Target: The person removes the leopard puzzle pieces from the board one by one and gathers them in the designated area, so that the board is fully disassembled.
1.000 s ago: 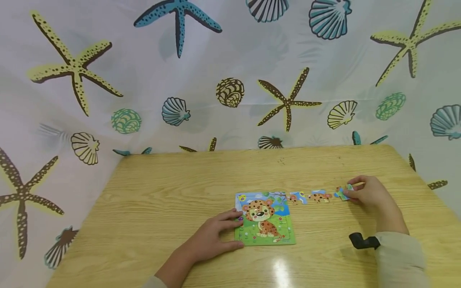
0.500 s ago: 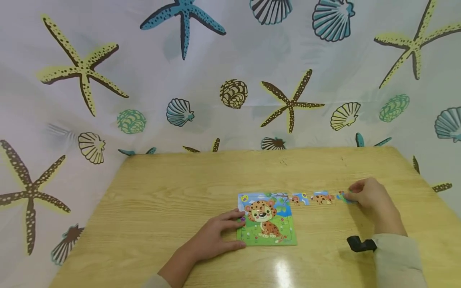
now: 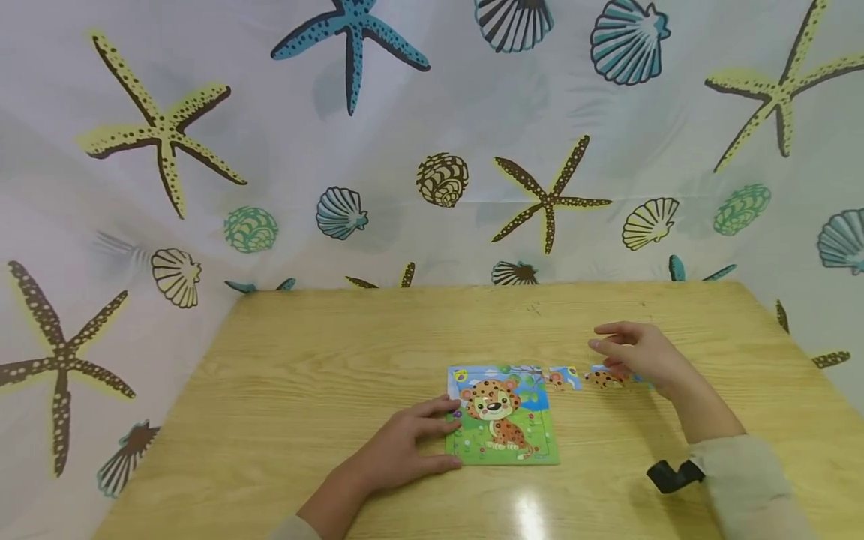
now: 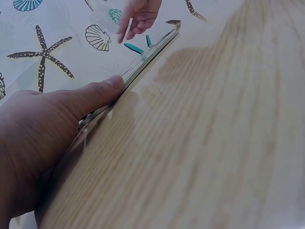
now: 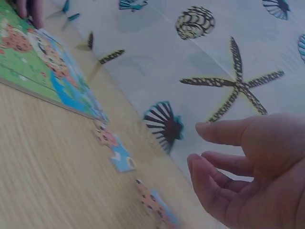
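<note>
A leopard jigsaw board point(image 3: 502, 416) lies flat on the wooden table point(image 3: 324, 360). My left hand point(image 3: 439, 436) rests on the table with straight fingers touching the board's left edge; the left wrist view shows the thumb point(image 4: 97, 93) lying along the board's rim point(image 4: 147, 50). To the right of the board lies a row of loose pieces: a blue one point(image 3: 563, 377), a spotted one point(image 3: 603, 377), and a third mostly hidden under my right hand point(image 3: 624, 349). That hand hovers above the row with fingers point(image 5: 214, 167) loosely spread and nothing in it.
A curtain printed with starfish and shells point(image 3: 337, 150) closes off the back and both sides of the table. A black strap point(image 3: 668, 475) sits at my right wrist. Bare wood stretches left of and behind the board.
My right hand has let go of the rightmost piece, lifted off it and drifted left above the row. The left hand has stayed on the board's edge.
</note>
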Demonstrator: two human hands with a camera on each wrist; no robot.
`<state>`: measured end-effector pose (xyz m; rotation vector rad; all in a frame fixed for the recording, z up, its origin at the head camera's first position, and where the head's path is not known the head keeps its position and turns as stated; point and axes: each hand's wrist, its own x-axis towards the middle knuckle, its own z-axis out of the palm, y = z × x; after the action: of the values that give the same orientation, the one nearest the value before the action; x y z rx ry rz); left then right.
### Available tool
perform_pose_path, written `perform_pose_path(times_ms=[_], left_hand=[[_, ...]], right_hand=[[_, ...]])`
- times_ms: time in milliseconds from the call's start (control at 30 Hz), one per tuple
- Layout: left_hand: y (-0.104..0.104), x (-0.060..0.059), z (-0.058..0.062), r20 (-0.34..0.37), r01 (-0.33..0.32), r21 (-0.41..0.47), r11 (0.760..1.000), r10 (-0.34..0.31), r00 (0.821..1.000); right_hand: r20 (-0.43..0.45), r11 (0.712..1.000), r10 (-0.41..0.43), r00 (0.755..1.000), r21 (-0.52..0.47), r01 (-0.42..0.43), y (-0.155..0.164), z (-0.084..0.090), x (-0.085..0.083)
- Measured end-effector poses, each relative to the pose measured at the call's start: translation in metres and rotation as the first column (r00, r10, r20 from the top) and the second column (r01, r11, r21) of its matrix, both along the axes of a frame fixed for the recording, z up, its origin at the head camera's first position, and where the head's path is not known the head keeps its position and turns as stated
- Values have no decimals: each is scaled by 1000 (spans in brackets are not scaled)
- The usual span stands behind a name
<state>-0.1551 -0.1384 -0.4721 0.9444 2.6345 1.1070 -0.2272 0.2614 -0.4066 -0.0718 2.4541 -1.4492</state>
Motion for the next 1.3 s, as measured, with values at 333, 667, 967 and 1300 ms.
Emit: perform_pose_path(times_ms=[333, 667, 967, 1300], left_hand=[[-2, 1, 0, 12, 9, 9, 1000, -9, 1000], [-2, 1, -3, -15, 20, -4, 1000, -20, 1000], [-3, 3, 2, -16, 25, 4, 1000, -25, 1000], [-4, 4, 2, -63, 33, 12, 999, -33, 997]], right_hand=[[83, 964, 220, 972, -169, -204, -55, -4, 3], [111, 934, 323, 940, -196, -297, -91, -12, 9], [122, 898, 434, 893, -139, -417, -135, -12, 20], [109, 902, 431, 896, -40, -429, -154, -17, 25]])
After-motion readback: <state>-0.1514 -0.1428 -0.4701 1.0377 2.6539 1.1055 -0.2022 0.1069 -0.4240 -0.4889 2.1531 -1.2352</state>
